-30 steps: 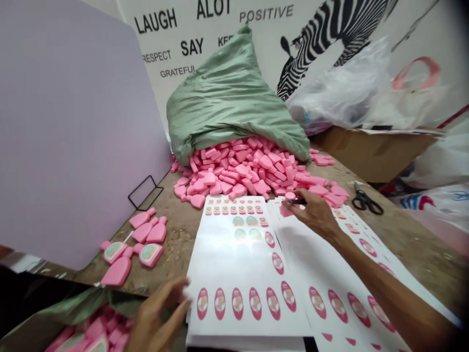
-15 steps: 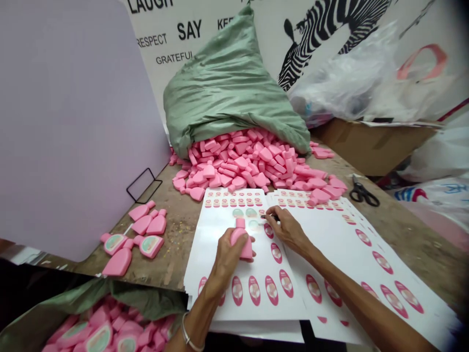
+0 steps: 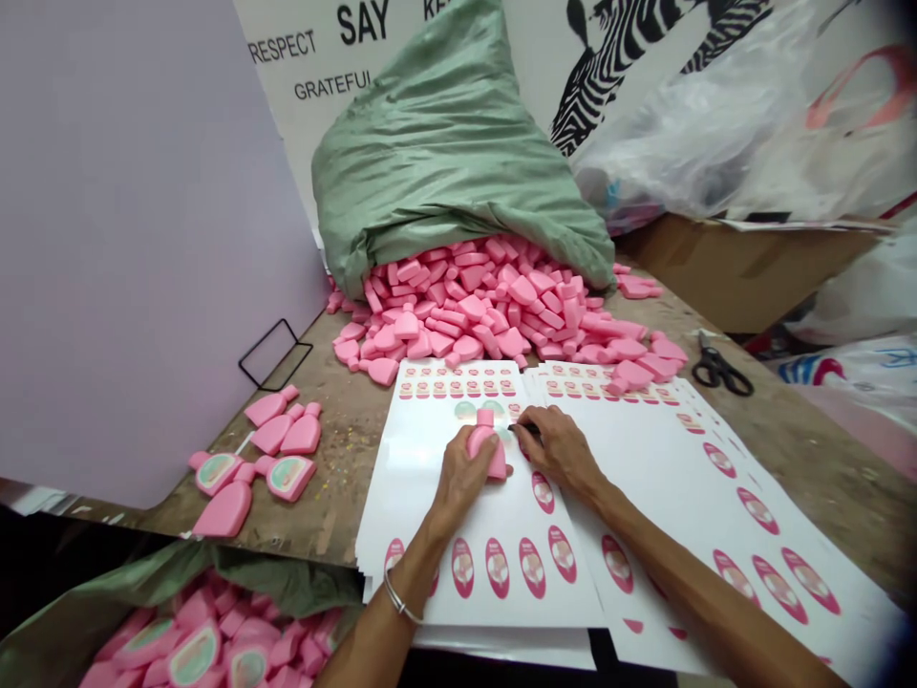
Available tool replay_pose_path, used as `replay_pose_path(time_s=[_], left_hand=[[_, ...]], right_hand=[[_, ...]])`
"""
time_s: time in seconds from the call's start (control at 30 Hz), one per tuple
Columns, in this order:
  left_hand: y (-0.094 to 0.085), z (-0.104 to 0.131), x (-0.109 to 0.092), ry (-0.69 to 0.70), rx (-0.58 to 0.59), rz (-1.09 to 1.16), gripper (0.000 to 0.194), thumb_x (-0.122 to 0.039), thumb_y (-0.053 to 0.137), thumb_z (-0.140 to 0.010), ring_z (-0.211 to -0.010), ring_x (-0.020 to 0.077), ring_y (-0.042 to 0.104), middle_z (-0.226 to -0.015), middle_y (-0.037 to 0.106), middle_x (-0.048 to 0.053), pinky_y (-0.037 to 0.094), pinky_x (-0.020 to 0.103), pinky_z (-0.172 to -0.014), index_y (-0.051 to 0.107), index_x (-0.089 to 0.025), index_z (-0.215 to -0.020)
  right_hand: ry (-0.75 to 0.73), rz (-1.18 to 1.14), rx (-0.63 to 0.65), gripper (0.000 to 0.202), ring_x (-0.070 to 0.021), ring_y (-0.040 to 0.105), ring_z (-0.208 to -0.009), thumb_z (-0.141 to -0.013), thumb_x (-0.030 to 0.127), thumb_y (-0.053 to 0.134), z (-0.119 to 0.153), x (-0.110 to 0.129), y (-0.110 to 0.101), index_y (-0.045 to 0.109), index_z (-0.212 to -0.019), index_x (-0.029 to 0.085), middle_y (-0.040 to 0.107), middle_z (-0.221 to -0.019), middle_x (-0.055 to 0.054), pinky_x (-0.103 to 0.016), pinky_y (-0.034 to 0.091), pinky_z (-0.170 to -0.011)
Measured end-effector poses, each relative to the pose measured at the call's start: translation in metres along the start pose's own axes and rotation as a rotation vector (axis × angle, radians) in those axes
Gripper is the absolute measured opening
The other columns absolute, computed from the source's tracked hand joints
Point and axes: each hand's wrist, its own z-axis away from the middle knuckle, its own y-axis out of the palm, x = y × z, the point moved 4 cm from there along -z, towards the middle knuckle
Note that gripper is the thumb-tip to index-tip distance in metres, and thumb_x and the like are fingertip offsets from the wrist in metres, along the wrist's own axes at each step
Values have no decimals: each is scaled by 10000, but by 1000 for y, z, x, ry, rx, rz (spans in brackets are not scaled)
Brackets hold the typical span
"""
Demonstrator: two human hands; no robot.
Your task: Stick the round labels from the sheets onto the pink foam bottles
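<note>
My left hand (image 3: pixel 458 468) is closed around a small pink plastic bottle (image 3: pixel 488 449), its neck pointing away from me. The bottle is over a white sticker sheet (image 3: pixel 415 478) printed with pink oval and round green labels (image 3: pixel 465 410). Close by on the right, my right hand (image 3: pixel 559 447) pinches a thin dark tool (image 3: pixel 514 429); its kind cannot be made out. The tool's tip is near a green round label that the bottle partly covers. On the left lie several pink bottles (image 3: pixel 223 508), two of them with green labels (image 3: pixel 289 475).
A green sack (image 3: pixel 458 182) spills a heap of pink bottles (image 3: pixel 458 325) behind the sheets. A second sheet stack (image 3: pixel 645 459) lies to the right, near black scissors (image 3: pixel 720 368). A lower sack (image 3: pixel 287 578) holds labelled bottles. A black wire stand (image 3: pixel 276 355) is at left.
My left hand has shifted the bottle slightly right and forward over the green labels. The right hand stays close by, its tool now nearer the bottle. The view has tipped down a little.
</note>
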Motion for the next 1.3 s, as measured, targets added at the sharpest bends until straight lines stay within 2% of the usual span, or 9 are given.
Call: replay_pose_path(time_s=[0.1,0.33,0.57,0.7,0.9,1.0,1.1,1.2,1.3], left_hand=[[1,0,-2,-11,6,-25,405,-514,625,-762,-581,165,669,-796,529,12,483,212,-497,524,-157,-924],[1,-2,-1,-29,17,-37,430,-525,629,-753,-589,176,673,-785,584,34,515,240,-517,534,-150,-940],[1,1,-3,-6,13,-7,446,-527,626,-757,-591,168,672,-851,588,49,520,244,-525,538,-146,-973],[0,0,-1,2,29,20,468,-543,616,-759,-590,159,666,-869,592,51,536,261,-555,536,-143,-987],[-3,-2,1,-10,15,131,497,-557,637,-741,-639,171,668,-796,567,24,571,326,-651,549,-139,-996],[-2,2,-1,-16,39,249,539,-611,544,-785,-708,192,668,-863,610,73,582,343,-643,573,-129,-1023],[-1,8,-1,-52,49,345,609,-647,436,-825,-733,210,669,-956,649,127,586,344,-604,600,-111,-1064],[-2,12,-2,-95,38,406,613,-626,431,-840,-755,222,674,-965,674,147,590,343,-607,613,-93,-1083],[-3,15,-4,-115,33,440,585,-587,422,-864,-748,224,679,-972,684,154,593,346,-602,615,-80,-1083]], right_hand=[[42,-35,-9,112,-189,514,-728,-853,287,478,-1,-1,1,562,-806,229,632,-763,-21,-308,372,-687],[22,-4,-39,138,-205,523,-757,-853,342,509,-1,2,3,563,-862,216,636,-787,-44,-325,377,-704],[-111,68,-102,182,-218,528,-761,-850,358,526,0,12,-2,582,-791,196,652,-778,-74,-348,354,-732],[54,-118,-176,216,-190,523,-712,-809,421,581,5,6,-7,552,-781,209,618,-742,-40,-327,391,-701],[372,-612,-204,341,-131,491,-615,-771,526,602,7,-1,-20,532,-733,194,548,-660,14,-266,394,-592],[414,-699,-129,358,-118,468,-583,-761,534,615,10,9,-24,621,-840,185,558,-644,25,-253,365,-543],[401,-746,-4,387,-146,541,-668,-772,522,611,15,26,-24,684,-964,195,651,-760,-4,-269,417,-595],[371,-789,39,386,-198,612,-817,-760,523,623,17,40,-24,717,-930,189,703,-913,-40,-312,474,-735],[355,-805,64,384,-231,637,-871,-750,520,633,17,48,-24,730,-903,181,718,-936,-55,-341,491,-795]])
